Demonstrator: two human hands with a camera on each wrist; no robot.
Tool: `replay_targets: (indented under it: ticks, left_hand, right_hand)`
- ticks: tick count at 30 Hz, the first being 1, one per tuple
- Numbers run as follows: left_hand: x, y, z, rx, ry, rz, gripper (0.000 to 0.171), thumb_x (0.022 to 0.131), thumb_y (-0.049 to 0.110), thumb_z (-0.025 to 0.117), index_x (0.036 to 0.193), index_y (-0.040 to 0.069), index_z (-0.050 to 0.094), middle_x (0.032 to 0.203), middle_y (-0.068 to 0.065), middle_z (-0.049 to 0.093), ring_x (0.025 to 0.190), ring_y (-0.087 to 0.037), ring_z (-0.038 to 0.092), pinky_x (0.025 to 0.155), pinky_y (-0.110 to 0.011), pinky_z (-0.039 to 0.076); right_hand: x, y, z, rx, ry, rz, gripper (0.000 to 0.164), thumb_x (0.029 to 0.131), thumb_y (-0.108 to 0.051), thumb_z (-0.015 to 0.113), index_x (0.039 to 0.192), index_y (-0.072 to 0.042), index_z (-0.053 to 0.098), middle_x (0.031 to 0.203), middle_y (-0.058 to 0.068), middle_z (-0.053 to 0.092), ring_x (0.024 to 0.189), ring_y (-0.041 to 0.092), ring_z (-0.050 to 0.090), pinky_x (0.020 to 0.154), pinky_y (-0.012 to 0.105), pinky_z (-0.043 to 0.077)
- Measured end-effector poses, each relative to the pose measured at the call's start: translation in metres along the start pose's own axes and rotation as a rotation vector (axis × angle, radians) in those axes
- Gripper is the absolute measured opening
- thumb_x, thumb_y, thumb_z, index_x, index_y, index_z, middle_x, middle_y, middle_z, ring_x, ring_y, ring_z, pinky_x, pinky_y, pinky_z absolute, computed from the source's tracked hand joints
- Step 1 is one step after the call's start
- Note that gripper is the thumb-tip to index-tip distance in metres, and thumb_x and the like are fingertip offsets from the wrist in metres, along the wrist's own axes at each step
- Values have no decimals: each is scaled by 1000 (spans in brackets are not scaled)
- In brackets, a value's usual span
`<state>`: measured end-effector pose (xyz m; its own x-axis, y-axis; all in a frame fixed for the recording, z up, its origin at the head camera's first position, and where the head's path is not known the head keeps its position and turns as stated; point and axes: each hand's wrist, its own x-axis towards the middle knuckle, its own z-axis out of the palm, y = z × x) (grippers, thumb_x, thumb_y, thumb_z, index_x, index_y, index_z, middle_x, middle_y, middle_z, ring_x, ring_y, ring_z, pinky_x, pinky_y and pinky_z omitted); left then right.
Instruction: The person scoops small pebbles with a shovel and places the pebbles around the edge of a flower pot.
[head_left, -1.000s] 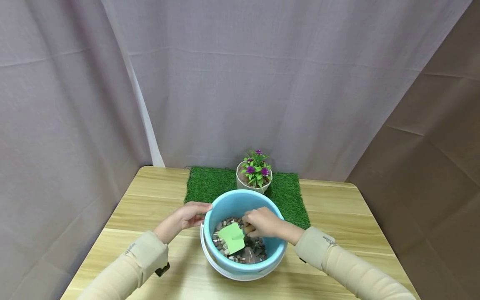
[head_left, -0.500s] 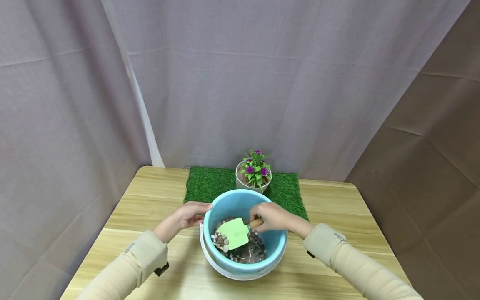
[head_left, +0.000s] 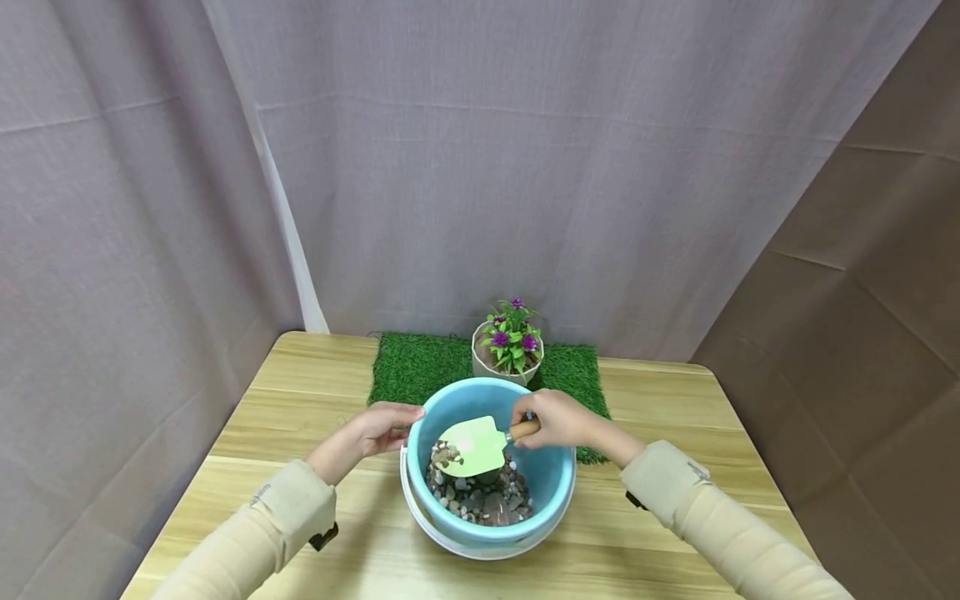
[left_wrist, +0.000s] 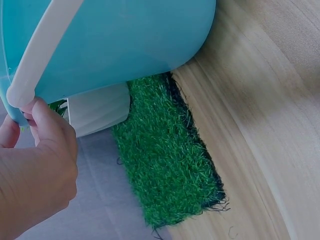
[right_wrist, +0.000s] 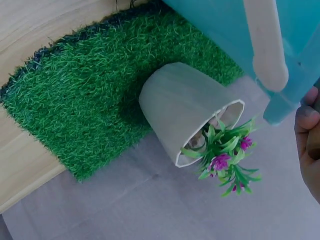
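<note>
A light blue bucket point(head_left: 442, 518) with a white handle point(left_wrist: 42, 52) stands on the table, with pebbles point(head_left: 472, 504) of mixed colours at its bottom. My left hand point(head_left: 381, 428) grips its rim on the left, thumb on top and fingers below on the outer side. My right hand point(head_left: 553, 418) holds the wooden handle of a small trowel point(head_left: 480, 448) with a pale green blade. The blade lies tilted inside the bucket, above the heap, with some pebbles at its left tip. The right wrist view shows only part of the right hand point(right_wrist: 311, 145) at its edge.
Behind the bucket, a white pot point(right_wrist: 185, 107) with a purple-flowered plant point(head_left: 513, 340) stands on a green artificial grass mat point(head_left: 420, 362). The wooden table point(head_left: 660, 483) reaches to grey curtains point(head_left: 525, 183) at the back and a brown cloth point(head_left: 862, 350) at the right.
My right hand has moved up and to the right, lifting the trowel from among the pebbles with some on its tip. The left hand and the bucket have stayed in place.
</note>
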<state>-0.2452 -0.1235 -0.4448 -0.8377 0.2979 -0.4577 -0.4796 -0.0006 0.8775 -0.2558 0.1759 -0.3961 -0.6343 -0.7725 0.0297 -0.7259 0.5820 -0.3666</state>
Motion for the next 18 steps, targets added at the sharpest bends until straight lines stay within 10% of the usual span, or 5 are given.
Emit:
replay_targets:
  ticks: [18]
  left_hand:
    - [1,0,-1,-7,-3,3,46,92,12,59,130,-11,46,74,2,64,65,-5,61,64,-15,59]
  right_hand:
    - [-10,15,-15,47,52,48,10,77,-16,75,82,-15,67,66,-9,52,57,0,37,50,14,37]
